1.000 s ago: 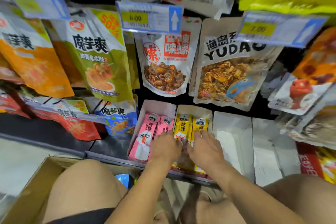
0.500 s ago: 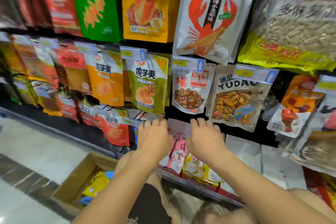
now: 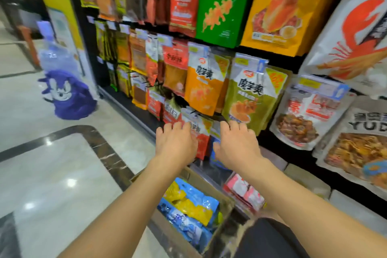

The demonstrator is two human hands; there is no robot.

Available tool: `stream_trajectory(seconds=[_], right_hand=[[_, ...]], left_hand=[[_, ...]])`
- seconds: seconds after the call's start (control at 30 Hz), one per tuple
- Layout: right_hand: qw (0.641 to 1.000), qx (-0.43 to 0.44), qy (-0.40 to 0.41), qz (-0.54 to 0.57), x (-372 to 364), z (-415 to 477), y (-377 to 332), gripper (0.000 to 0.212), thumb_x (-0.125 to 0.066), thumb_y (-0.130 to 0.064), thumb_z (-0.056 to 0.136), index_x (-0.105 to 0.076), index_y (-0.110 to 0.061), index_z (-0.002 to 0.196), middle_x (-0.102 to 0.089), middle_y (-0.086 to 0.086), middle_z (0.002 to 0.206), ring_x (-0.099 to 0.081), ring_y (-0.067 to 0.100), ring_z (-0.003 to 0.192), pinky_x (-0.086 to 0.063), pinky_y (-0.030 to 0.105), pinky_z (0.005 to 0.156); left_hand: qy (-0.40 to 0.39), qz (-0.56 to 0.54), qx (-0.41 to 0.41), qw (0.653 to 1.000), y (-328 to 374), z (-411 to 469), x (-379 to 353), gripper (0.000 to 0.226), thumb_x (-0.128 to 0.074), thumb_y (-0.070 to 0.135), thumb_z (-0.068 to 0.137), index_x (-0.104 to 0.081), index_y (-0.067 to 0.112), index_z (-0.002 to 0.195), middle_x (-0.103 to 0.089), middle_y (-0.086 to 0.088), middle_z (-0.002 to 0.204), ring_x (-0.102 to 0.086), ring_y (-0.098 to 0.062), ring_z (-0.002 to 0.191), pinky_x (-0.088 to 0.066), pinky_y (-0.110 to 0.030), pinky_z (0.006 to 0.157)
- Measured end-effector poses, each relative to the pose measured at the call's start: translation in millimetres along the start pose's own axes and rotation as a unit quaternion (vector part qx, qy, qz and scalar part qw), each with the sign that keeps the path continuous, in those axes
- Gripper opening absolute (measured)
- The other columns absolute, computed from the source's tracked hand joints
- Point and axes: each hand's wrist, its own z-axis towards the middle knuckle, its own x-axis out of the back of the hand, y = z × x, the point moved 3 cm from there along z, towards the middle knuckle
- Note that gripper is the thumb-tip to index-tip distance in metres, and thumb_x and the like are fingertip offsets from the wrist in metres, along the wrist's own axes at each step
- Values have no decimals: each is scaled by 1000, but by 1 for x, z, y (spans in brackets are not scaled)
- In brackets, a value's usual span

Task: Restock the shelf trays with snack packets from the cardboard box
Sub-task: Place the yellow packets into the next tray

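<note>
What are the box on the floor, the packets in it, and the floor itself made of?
Cardboard box: plain brown card, matte walls. Blue and yellow packets: probably glossy plastic film, crinkled with bright glints. Floor: polished stone or tile, with a veined dark border and reflected light spots.

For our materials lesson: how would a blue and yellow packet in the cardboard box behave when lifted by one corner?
The blue and yellow packets lie crumpled in the cardboard box, so one would probably flop. Their film shines, so it may slip between fingers. They look puffy, so likely light for their size.
</note>
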Motion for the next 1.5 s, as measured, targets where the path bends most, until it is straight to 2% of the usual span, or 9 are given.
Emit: stream_trajectory(seconds=[0.17, 0.37, 0.5, 0.6, 0.87, 0.97, 1.13, 1.3, 1.5], right_hand=[[998, 32, -48, 18, -40, 17, -35, 63, -46, -47, 100, -33, -8, 147, -45, 15, 142, -44, 38, 129, -42, 49, 99], [993, 35, -105, 45, -109, 23, -54, 53, -51, -45, 96, -41, -11, 134, -50, 12, 132, -48, 37, 122, -42, 48, 95], [984, 36, -159, 65, -167, 23, -55, 60, -52, -47, 96, -37, -12, 142, -49, 11, 135, -47, 35, 125, -42, 47, 99], [973, 46, -210, 79, -213, 18, -57, 56, -49, -47, 97, -37, -13, 141, -48, 10, 137, -46, 34, 127, -42, 47, 100], [941, 81, -309, 115, -316, 4, -65, 73, -41, -54, 101, -17, -14, 158, -36, 6, 154, -35, 31, 139, -33, 43, 112], [934, 86, -318, 139, -337, 5, -67, 75, -42, -56, 100, -17, -14, 157, -34, 6, 155, -33, 31, 141, -32, 44, 114], [923, 80, -342, 160, -371, -1, -69, 79, -43, -63, 97, -19, -17, 156, -35, 3, 154, -34, 30, 139, -32, 45, 113], [923, 73, -338, 171, -391, -10, -73, 81, -48, -65, 93, -20, -20, 154, -35, 3, 152, -35, 30, 137, -34, 45, 110], [931, 82, -319, 155, -401, -9, -73, 79, -53, -64, 91, -26, -20, 152, -40, 2, 145, -39, 29, 129, -36, 43, 103]], left_hand=[[-51, -5, 47, 998, -41, -4, -37, 52, -47, 48, 96, -45, 20, 140, -53, -4, 140, -46, -31, 130, -37, -47, 104], [-148, -16, 110, 983, -70, -9, -111, 47, -47, 47, 95, -49, 19, 133, -56, -7, 136, -48, -33, 126, -38, -46, 101], [-211, -29, 141, 967, -80, -8, -164, 46, -47, 47, 96, -50, 18, 131, -55, -8, 137, -47, -36, 128, -40, -48, 102], [-240, -45, 167, 955, -87, -8, -203, 50, -49, 48, 96, -48, 18, 135, -55, -9, 137, -47, -36, 127, -42, -47, 100], [-287, -88, 228, 926, -99, 5, -292, 69, -49, 57, 96, -37, 12, 148, -48, -12, 147, -44, -37, 131, -43, -47, 102], [-306, -103, 252, 912, -98, 15, -322, 82, -50, 63, 93, -34, 7, 151, -46, -16, 148, -41, -39, 134, -39, -47, 107], [-309, -87, 268, 908, -89, 36, -363, 88, -47, 71, 90, -37, 4, 146, -46, -19, 145, -39, -40, 135, -36, -48, 108], [-342, -67, 297, 889, -85, 48, -396, 104, -38, 82, 85, -24, 4, 153, -32, -18, 155, -26, -39, 143, -31, -53, 111], [-410, -38, 297, 862, -84, 43, -417, 111, -37, 82, 86, -7, 4, 158, -13, -19, 165, -13, -39, 150, -20, -50, 118]])
